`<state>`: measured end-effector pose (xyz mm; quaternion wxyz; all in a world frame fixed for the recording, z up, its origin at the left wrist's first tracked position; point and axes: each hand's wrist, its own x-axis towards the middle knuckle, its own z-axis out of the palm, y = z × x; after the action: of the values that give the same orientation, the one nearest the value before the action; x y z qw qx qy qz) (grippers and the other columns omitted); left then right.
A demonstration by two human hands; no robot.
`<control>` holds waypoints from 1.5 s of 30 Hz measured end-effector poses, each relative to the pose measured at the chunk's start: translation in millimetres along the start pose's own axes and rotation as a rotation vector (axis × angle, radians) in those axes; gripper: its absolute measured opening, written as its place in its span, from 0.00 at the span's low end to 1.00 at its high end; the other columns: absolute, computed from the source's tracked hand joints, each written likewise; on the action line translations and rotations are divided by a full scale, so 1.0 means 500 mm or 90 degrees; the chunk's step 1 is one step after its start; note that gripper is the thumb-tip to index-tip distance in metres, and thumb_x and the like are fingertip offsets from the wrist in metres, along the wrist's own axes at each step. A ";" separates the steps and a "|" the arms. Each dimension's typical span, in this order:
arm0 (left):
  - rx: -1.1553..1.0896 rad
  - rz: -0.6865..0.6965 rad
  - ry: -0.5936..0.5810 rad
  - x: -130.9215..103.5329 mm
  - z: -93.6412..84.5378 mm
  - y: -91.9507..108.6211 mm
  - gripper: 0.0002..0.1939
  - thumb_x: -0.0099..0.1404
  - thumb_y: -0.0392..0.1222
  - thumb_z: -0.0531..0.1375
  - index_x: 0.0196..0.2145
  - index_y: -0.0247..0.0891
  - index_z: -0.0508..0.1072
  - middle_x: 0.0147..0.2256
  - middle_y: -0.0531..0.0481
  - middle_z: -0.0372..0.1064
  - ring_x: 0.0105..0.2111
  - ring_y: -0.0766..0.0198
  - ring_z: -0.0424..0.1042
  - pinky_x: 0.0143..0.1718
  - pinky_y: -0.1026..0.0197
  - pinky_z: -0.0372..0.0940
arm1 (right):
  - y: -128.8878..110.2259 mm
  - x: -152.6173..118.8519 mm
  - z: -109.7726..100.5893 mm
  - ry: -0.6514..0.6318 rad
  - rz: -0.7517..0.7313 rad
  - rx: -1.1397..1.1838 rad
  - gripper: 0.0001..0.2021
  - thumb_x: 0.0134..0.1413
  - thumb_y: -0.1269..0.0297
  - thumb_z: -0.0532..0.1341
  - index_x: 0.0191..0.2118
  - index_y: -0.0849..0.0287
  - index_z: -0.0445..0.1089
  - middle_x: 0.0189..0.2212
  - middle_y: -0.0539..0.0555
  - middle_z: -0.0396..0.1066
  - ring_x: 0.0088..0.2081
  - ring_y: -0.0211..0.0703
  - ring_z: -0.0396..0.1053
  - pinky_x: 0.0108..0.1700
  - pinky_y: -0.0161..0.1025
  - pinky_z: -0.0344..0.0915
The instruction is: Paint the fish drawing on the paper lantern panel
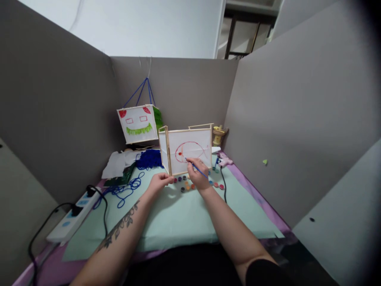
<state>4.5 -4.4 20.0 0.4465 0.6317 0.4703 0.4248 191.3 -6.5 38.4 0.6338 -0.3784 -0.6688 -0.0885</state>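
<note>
A paper lantern (190,137) with a thin wooden frame stands on the table, its white front panel bearing a red fish outline with a red eye. My right hand (199,174) is closed around a blue-handled paintbrush (200,169), whose tip is at the panel inside the fish's outline. At the frame's lower left corner, the fingers of my left hand (160,182) are closed, pinching the wood. Small paint pots (188,187) in several colours sit below the lantern, partly hidden by my right hand.
A finished-looking lantern (138,124) hangs by blue cords at back left. Blue cord (149,159), white paper (117,165) and a power strip (73,216) lie on the left. A pink glue gun (225,159) with a black cable lies right. Grey partitions (190,91) enclose the table.
</note>
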 end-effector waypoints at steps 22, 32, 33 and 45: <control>0.011 -0.002 -0.001 0.000 0.000 0.001 0.18 0.46 0.54 0.64 0.19 0.34 0.71 0.16 0.54 0.63 0.18 0.71 0.56 0.20 0.66 0.47 | -0.003 -0.005 -0.005 -0.036 0.042 -0.021 0.10 0.50 0.73 0.53 0.31 0.58 0.72 0.28 0.53 0.74 0.33 0.42 0.71 0.39 0.38 0.67; -0.006 0.000 0.004 0.001 0.000 -0.003 0.17 0.46 0.53 0.65 0.19 0.34 0.71 0.15 0.55 0.62 0.17 0.71 0.56 0.21 0.66 0.48 | -0.010 -0.010 -0.032 0.031 0.019 0.038 0.09 0.51 0.72 0.52 0.27 0.57 0.69 0.24 0.52 0.70 0.30 0.41 0.69 0.37 0.40 0.67; -0.005 0.000 0.004 0.001 0.000 -0.003 0.17 0.46 0.53 0.65 0.19 0.34 0.71 0.15 0.55 0.62 0.17 0.71 0.56 0.21 0.66 0.47 | -0.008 -0.013 -0.036 0.036 0.028 0.054 0.09 0.53 0.71 0.52 0.29 0.57 0.69 0.25 0.52 0.70 0.31 0.42 0.69 0.37 0.41 0.67; 0.007 -0.002 0.001 -0.001 0.000 0.005 0.17 0.46 0.53 0.64 0.18 0.35 0.71 0.15 0.55 0.61 0.17 0.71 0.56 0.20 0.66 0.47 | -0.004 -0.014 -0.015 0.075 0.032 0.022 0.06 0.56 0.69 0.55 0.36 0.57 0.69 0.29 0.52 0.72 0.33 0.40 0.70 0.39 0.39 0.68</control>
<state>4.9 -5.4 22.1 0.4431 0.6334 0.4739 0.4218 195.0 -15.0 34.1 0.6807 -0.3784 -0.6217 -0.0832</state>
